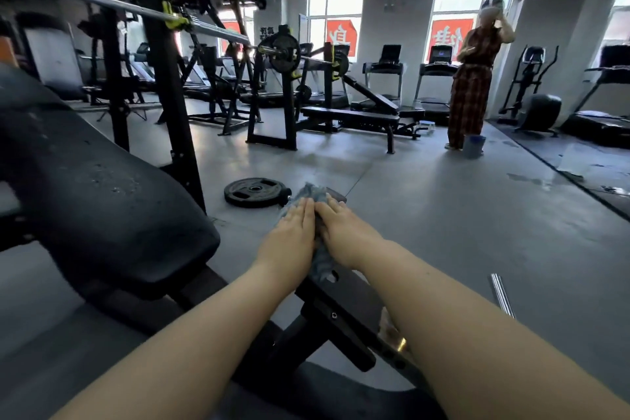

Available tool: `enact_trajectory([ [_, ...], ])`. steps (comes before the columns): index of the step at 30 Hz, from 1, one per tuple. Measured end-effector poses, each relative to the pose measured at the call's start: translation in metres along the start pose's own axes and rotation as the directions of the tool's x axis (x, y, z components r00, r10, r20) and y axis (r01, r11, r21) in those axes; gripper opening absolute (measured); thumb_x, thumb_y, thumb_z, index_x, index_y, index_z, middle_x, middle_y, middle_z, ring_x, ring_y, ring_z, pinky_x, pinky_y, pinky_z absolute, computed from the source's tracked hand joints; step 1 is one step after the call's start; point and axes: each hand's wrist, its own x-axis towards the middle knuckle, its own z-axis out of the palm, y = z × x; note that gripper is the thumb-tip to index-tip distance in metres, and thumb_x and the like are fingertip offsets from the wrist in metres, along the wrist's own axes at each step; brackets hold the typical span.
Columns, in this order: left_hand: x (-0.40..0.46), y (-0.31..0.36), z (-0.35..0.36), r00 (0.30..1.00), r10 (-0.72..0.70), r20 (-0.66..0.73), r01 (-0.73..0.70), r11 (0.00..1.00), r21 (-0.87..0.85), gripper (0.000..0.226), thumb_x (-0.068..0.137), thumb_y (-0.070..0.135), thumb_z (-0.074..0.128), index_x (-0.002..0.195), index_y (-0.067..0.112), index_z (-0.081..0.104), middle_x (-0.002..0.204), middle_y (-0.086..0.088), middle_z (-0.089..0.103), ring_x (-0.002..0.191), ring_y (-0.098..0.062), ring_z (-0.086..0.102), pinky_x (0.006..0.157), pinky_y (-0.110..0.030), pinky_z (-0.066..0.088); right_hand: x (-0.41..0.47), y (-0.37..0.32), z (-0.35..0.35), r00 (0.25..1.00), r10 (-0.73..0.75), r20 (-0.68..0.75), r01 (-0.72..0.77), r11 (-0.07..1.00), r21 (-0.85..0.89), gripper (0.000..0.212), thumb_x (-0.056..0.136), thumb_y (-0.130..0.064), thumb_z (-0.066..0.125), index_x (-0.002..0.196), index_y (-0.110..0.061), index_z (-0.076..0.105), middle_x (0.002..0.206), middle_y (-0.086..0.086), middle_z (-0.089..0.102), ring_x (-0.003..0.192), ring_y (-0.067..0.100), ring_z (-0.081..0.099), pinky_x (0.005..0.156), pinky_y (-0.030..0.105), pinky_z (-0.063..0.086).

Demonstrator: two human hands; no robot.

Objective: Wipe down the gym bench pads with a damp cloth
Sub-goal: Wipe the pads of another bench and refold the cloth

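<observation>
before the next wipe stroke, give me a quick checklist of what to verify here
1. Cloth under both hands: ok, left hand and right hand press it flat.
2. Cloth is damp: cannot tell.
3. Cloth on a pad: not ok, it lies on the bench's narrow end, not on the big back pad.
4. Back pad clean: not ok, specks show.
5. Weight plate on the floor clear of the hands: ok.

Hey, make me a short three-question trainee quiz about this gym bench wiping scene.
1. True or false: both hands press the cloth flat on the bench part under them.
2. What lies on the floor just beyond the hands? A) dumbbell B) weight plate C) kettlebell
3. Fill in: the big black back pad is to the ___ of the hands.

Key: 1 true, left hand and right hand lie side by side; 2 B, weight plate; 3 left.
</observation>
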Motion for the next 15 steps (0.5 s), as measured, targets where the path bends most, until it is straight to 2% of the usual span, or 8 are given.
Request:
enact_trajectory([
  [4,0.008,0.003,0.001,1.000,-0.007,-0.020,0.008,0.999,0.048,0.074,0.100,0.032,0.036,0.146,0.000,-0.012,0.157,-0.013,-0.007,0.146,-0.021,0.000,0.115,-0.024,0.004,0.008,0.007,0.001,0.999,-0.025,-0.035,0.026,0.999,0.022,0.044,0.102,-0.029,0.032,0.145,-0.023,0.027,0.156,0.002,0.020,0.142,0.024,0.021,0.112,0.046,0.026],
  [7,0.021,0.008,-0.003,1.000,0.023,-0.013,-0.021,0.989,0.144,0.074,0.101,0.036,0.032,0.144,-0.005,-0.013,0.157,-0.017,-0.005,0.146,-0.025,0.001,0.116,-0.027,0.001,0.014,0.019,0.001,0.997,-0.010,-0.082,0.015,0.998,0.053,0.040,0.103,-0.032,0.026,0.142,-0.027,0.031,0.150,-0.004,0.032,0.136,0.021,0.033,0.112,0.052,0.023],
  [9,0.035,0.011,-0.007,0.999,0.052,0.008,-0.052,0.986,0.156,0.073,0.100,0.037,0.032,0.145,-0.004,-0.009,0.157,-0.016,0.000,0.145,-0.025,0.004,0.116,-0.027,0.002,0.024,0.030,-0.002,0.997,0.008,-0.077,0.001,0.993,0.121,0.038,0.102,-0.035,0.025,0.139,-0.030,0.033,0.143,0.000,0.042,0.128,0.024,0.043,0.111,0.053,0.023],
  [12,0.066,0.016,-0.016,0.996,0.031,0.078,-0.038,0.995,0.096,0.071,0.099,0.038,0.035,0.147,-0.002,0.001,0.157,-0.017,0.008,0.144,-0.024,0.014,0.114,-0.028,0.012,0.049,0.047,-0.014,1.000,0.031,-0.002,-0.030,0.982,0.186,0.037,0.101,-0.032,0.027,0.137,-0.031,0.032,0.129,0.012,0.054,0.109,0.031,0.053,0.097,0.044,0.040],
  [15,0.092,0.020,-0.023,0.979,-0.036,0.202,0.016,0.995,0.098,0.069,0.099,0.036,0.034,0.148,-0.001,0.003,0.156,-0.019,0.007,0.138,-0.032,0.028,0.107,-0.036,0.028,0.073,0.056,-0.024,0.997,0.048,0.066,-0.064,0.965,0.254,0.039,0.100,-0.022,0.029,0.139,-0.025,0.033,0.128,0.018,0.054,0.110,0.031,0.052,0.087,0.035,0.040],
])
